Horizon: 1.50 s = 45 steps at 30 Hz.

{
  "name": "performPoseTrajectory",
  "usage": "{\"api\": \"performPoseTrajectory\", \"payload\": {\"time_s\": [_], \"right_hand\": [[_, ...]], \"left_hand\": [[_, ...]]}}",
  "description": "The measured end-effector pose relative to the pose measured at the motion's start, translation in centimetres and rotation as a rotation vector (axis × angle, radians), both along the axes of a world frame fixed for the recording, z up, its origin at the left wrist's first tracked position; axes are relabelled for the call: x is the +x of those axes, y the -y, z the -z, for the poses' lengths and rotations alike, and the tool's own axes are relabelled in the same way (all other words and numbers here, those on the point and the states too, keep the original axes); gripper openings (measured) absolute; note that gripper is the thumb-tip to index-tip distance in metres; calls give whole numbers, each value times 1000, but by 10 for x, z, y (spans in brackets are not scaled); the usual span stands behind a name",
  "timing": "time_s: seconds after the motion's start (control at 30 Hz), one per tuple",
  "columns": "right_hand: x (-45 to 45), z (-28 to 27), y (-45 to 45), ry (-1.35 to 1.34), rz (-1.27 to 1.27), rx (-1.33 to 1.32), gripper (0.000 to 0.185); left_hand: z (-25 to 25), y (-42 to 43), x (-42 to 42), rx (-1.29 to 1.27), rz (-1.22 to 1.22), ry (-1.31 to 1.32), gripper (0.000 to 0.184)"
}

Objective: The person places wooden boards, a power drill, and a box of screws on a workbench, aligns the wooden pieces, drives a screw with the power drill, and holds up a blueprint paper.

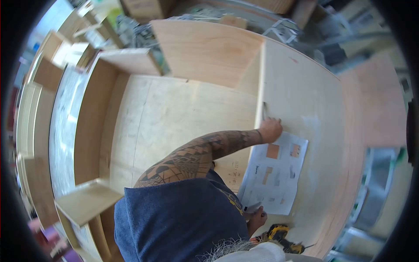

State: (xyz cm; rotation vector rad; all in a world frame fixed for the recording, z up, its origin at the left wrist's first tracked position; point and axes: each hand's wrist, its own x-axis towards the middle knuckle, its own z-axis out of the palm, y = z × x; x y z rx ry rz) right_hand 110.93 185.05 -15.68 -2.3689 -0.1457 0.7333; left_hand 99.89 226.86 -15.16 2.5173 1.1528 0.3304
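My tattooed left arm reaches across to the pale wooden panel (301, 96). My left hand (270, 130) is closed at the panel's edge, just above a printed sheet (279, 174). A thin, dark, pen-like thing (264, 109) sticks out past its fingers. The sheet lies on the panel and shows several pictures of brown panels. My right hand (257, 218) is closed at the sheet's lower edge, with a small dark thing, too small to name, at its fingers. A yellow and black cordless drill (279, 231) with a bit fitted lies just beyond my right hand.
A large upright plywood board (209, 50) meets the panel at the top. Handwritten marks show on the wooden surface (187, 109) under my arm. Wooden boxes (94, 201) and cabinet parts (91, 126) stand along the left. Metal frames (366, 209) are at the right.
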Motion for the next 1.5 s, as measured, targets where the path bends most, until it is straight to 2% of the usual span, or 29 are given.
{"api": "performPoseTrajectory", "payload": {"time_s": [0.2,0.3,0.33,0.4,0.43,0.5,0.53,0.57,0.6,0.63,0.67,0.7,0.73,0.77,0.8,0.83,0.87,0.93,0.97,1.0,1.03,1.07,1.1,1.13,1.23,1.3,1.4,1.47,1.5], "right_hand": [[35,-2,-19,-24,108,121,44],[72,9,-24,-17,117,280,50],[76,8,-37,10,143,314,55],[62,-33,-69,61,219,361,64],[53,-45,-83,96,270,518,64],[31,-101,-94,-109,-44,738,51],[7,-145,-106,-152,-174,869,51],[-11,-191,-110,-123,-365,984,53],[-27,-233,-107,-47,-503,1086,55],[-43,-274,-105,55,-576,1172,59],[-61,-313,-94,156,-658,1242,62],[-86,-356,-74,130,-593,1214,53],[-114,-397,-62,197,-516,1131,39],[-127,-423,-67,249,-433,1046,36],[-111,-408,-61,-51,-532,1505,28],[-161,-438,-57,425,-24,920,42],[-158,-436,-41,457,46,910,42],[-148,-418,9,563,-167,1047,32],[-140,-406,35,604,-303,1112,29],[-125,-396,9,629,-449,1150,27],[-116,-394,20,679,-602,1206,27],[-107,-390,27,743,-768,1260,29],[-156,-408,15,511,-175,1335,23],[-160,-407,12,480,-112,1356,23],[-139,-396,29,622,-251,1448,22],[-136,-391,49,778,-320,1419,22],[-123,-379,66,1199,-502,1333,22],[-107,-367,58,1455,-484,1379,21],[-166,-393,64,730,-12,1446,25]], "left_hand": [[0,3,-16,-128,-56,112,21],[15,-12,-19,-304,-159,376,28],[24,-29,-21,-232,-156,415,30],[35,-71,-20,-86,-129,470,31],[55,-98,-10,34,-157,496,32],[80,-151,-3,428,-96,312,27],[84,-177,-2,614,-58,383,27],[96,-204,2,613,-71,402,30],[99,-236,2,653,44,185,34],[116,-270,4,401,0,246,39],[106,-283,3,127,-40,137,49],[101,-288,-1,-197,-240,352,65],[92,-266,-2,-54,-328,541,78],[57,-247,1,-11,-350,496,87],[18,-203,6,107,-320,518,87],[-7,-154,14,198,-252,464,87],[-20,-116,28,291,-197,412,86],[27,-66,58,199,211,346,82],[-23,24,63,42,335,398,79],[-13,34,75,-13,477,401,77],[8,64,91,72,611,378,76],[17,96,105,39,724,399,71],[-32,140,108,-204,709,198,68],[-29,156,120,-208,775,192,68],[-6,200,157,11,919,183,63],[-8,218,159,33,946,109,62],[-17,224,176,59,930,22,61],[-22,234,183,268,937,135,63],[-27,242,187,263,981,133,63]]}}
